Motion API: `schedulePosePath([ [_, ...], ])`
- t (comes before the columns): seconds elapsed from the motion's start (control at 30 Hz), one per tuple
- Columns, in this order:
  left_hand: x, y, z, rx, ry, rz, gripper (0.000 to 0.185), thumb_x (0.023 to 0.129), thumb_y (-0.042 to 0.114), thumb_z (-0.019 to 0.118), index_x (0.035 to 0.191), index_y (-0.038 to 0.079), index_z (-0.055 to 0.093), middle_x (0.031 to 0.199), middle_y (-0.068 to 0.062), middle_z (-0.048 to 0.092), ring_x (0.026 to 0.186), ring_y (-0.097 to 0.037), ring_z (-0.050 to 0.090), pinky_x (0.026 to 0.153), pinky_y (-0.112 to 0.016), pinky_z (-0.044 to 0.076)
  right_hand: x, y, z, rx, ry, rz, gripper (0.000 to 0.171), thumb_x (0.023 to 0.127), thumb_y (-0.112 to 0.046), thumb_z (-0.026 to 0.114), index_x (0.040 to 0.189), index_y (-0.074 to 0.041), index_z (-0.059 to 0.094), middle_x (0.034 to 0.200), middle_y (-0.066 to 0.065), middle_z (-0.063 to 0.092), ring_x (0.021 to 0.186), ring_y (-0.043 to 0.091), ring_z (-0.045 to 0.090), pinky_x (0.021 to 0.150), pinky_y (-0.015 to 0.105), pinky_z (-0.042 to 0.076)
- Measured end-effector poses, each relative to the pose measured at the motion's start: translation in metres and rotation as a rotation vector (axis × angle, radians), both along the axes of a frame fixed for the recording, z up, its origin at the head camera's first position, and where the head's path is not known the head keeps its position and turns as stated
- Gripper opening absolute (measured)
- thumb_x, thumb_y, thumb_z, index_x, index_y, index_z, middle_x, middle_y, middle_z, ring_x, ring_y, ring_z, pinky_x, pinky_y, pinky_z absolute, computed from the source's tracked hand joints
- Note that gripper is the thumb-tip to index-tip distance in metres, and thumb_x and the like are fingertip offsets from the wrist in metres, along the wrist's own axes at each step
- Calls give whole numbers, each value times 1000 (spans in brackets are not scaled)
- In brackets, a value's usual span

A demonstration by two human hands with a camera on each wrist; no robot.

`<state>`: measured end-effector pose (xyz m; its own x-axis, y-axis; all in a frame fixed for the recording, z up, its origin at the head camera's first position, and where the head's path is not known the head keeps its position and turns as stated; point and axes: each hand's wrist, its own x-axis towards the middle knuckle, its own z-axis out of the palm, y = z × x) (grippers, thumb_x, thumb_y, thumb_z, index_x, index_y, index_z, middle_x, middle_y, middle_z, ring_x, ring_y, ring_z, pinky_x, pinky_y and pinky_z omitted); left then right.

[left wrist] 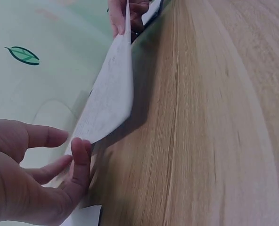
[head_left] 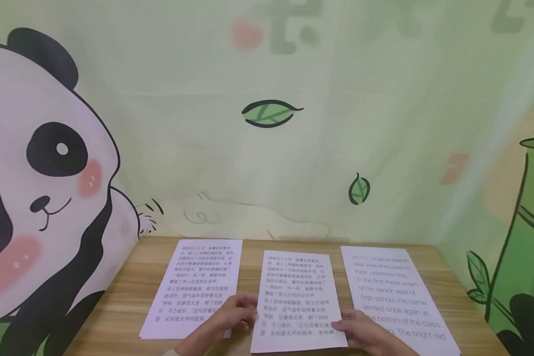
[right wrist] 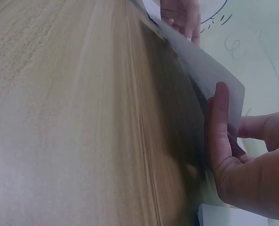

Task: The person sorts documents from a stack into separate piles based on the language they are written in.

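A white sheet of paper [head_left: 295,296] printed with Chinese text is raised off the wooden table at the front middle, its shadow below it in both wrist views. My right hand [head_left: 367,331] pinches its right edge, thumb on the printed face and fingers behind, as the right wrist view [right wrist: 252,160] shows. At the left edge is my left hand [head_left: 231,316], fingertips right at the paper; in the left wrist view its thumb [left wrist: 45,136] stands apart from the sheet. Part of the left hand's fingers is hidden behind the paper in the head view.
Left of the held sheet lies a stack of Chinese-text pages [head_left: 196,287], partly under my left hand. On the right lies a stack of English-text pages [head_left: 387,287], partly covered by my right hand. A printed panda backdrop [head_left: 271,163] rises behind the wooden table [head_left: 107,306].
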<state>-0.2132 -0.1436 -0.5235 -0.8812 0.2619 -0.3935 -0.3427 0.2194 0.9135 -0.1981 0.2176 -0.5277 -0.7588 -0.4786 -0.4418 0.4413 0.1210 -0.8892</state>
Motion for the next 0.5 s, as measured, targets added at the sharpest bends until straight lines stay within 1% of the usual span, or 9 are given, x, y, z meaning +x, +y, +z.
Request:
schedulePosePath([
  [0.13, 0, 0, 0, 29, 22, 6, 50, 93, 10, 64, 138, -8, 52, 104, -7, 71, 75, -10, 67, 67, -22, 54, 1, 0, -4, -52, 9, 41, 50, 102, -15, 58, 145, 6, 47, 124, 11, 73, 112, 26, 72, 95, 43, 60],
  [0.23, 0, -1, 0, 17, 48, 26, 54, 91, 12, 66, 140, -8, 51, 98, -3, 75, 70, -8, 65, 64, -22, 48, 1, -2, -5, -84, 29, 70, 46, 102, -15, 56, 143, 6, 49, 124, 12, 73, 111, 26, 72, 93, 43, 60],
  [0.33, 0, -1, 0, -4, 62, 41, 54, 91, 11, 66, 140, -7, 52, 93, -1, 74, 67, -8, 61, 61, -22, 45, 1, -4, -5, -103, 31, 96, 43, 104, -16, 54, 140, 6, 52, 122, 12, 74, 108, 24, 72, 92, 42, 61],
  [0.37, 0, -1, -1, -11, 67, 40, 54, 91, 10, 66, 140, -6, 53, 93, -2, 74, 67, -9, 61, 61, -22, 45, 1, -4, -4, -100, 29, 103, 42, 104, -16, 53, 140, 6, 52, 121, 12, 74, 107, 24, 72, 91, 42, 61],
  [0.43, 0, -1, -1, -25, 73, 31, 52, 91, 8, 65, 140, -5, 54, 96, -4, 74, 70, -10, 63, 63, -23, 50, 1, -6, -3, -87, 18, 109, 42, 105, -17, 51, 140, 6, 52, 119, 12, 74, 106, 23, 73, 91, 41, 61],
  [0.5, 0, -2, -2, -30, 73, 17, 52, 91, 7, 64, 141, -4, 53, 100, -7, 74, 76, -12, 67, 68, -27, 57, 2, -7, -2, -64, 9, 107, 43, 105, -18, 50, 141, 5, 52, 118, 12, 75, 106, 23, 73, 91, 42, 60],
])
